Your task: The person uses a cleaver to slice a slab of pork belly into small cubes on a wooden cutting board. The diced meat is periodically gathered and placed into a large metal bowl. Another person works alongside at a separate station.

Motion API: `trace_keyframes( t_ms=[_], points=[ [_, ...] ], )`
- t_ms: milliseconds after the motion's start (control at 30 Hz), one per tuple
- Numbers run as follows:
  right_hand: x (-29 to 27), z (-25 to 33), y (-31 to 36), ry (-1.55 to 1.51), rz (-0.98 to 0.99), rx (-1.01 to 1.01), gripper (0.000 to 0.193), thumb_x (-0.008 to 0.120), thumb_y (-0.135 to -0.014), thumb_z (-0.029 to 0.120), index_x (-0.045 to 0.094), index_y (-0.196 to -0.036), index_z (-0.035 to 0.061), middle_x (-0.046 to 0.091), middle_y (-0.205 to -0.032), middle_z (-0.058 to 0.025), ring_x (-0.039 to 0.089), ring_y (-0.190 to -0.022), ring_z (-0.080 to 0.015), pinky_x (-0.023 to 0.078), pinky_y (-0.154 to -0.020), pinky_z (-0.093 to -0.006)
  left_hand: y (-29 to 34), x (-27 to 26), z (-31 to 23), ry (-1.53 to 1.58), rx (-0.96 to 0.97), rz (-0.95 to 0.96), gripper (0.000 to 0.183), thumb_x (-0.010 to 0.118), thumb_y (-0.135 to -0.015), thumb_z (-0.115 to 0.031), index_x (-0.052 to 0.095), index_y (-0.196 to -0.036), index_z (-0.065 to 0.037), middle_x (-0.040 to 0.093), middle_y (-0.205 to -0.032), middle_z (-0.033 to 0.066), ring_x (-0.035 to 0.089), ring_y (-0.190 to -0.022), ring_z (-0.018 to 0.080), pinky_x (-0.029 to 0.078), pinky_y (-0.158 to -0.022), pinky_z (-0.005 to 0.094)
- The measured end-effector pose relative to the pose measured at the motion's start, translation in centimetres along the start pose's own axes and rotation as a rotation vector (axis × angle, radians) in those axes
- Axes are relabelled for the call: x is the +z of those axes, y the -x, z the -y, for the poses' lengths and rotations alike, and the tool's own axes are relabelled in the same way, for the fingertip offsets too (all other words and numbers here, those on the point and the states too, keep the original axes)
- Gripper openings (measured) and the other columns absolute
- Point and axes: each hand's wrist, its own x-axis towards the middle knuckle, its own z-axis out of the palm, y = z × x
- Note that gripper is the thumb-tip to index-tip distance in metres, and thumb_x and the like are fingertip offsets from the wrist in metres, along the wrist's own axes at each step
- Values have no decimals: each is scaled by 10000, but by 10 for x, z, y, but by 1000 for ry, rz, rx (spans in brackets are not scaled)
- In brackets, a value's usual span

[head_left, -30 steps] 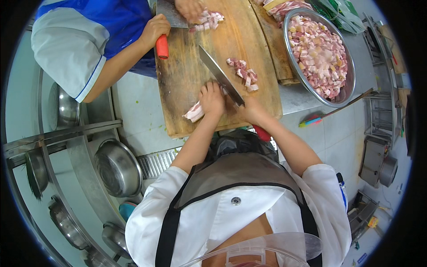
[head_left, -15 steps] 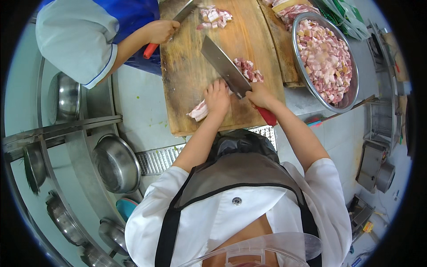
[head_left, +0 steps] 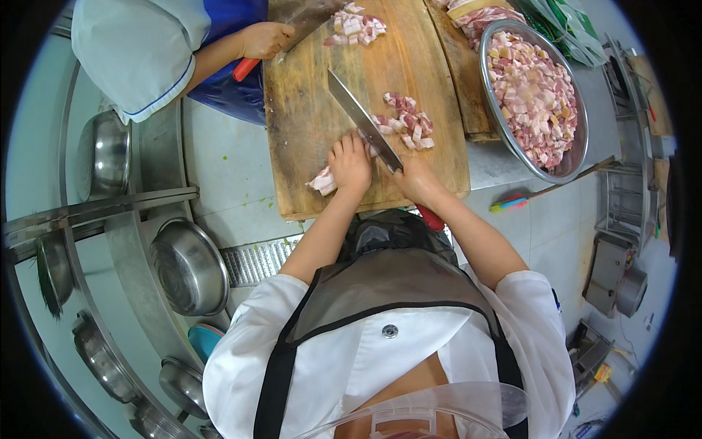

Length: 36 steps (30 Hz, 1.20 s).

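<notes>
On a wooden cutting board, my left hand presses down on a strip of fatty pork with its fingers curled over it. The strip's near end sticks out to the left of the hand; most of the rest is hidden beneath it. My right hand is closed around the red handle of a cleaver. Its blade slants to the far left, edge down close by the left fingertips and the end of the strip. Right of the blade lie loose cubes of diced pork.
A co-worker's hand holds another cleaver at the board's far left, beside more pork cubes. At the right stands a large metal bowl heaped with diced pork. A broom lies beyond the board; steel basins sit on shelves at left.
My cleaver has moved a little left and its blade stands steeper. More pork cubes lie to its right, spread apart. The co-worker's hand has shifted slightly up and their blade has turned flatter.
</notes>
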Motion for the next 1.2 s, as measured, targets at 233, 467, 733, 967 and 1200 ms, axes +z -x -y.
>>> trace_keyframes(
  t_ms=[233,467,733,967,1200],
  points=[
    [-44,12,33,-63,368,246,242,508,-791,117,568,-927,-74,600,-724,-274,611,-767,-428,479,-692,-452,0,5,0,13,-1,50,256,543,-845,-264,569,-1032,-91,529,-982,62,496,-916,268,396,-784,411],
    [8,-1,-26,69,-99,-32,390,553,-775,116,515,-1142,-9,603,-899,-298,610,-843,-399,482,-756,-442,1,7,2,51,53,89,306,531,-818,-162,537,-1108,-65,524,-1027,80,495,-938,293,391,-811,426],
    [-25,-10,-3,-164,3,166,256,518,-782,136,587,-949,-45,610,-822,-286,610,-774,-417,482,-715,-473,7,-9,28,155,-27,21,445,541,-849,-218,462,-1243,-25,510,-1148,132,473,-1044,313,353,-884,425],
    [-2,19,16,-27,-17,27,242,542,-786,166,594,-861,-58,595,-788,-297,592,-776,-443,471,-706,-492,14,-8,17,24,-5,-16,288,543,-847,-273,553,-1035,-55,532,-978,97,489,-904,283,370,-765,413],
    [-36,30,33,-87,282,172,232,559,-796,162,587,-810,-67,599,-752,-287,596,-759,-443,490,-672,-459,7,-2,11,-6,-86,21,213,536,-853,-278,560,-925,-79,535,-925,90,505,-887,281,390,-751,417]
  ],
)
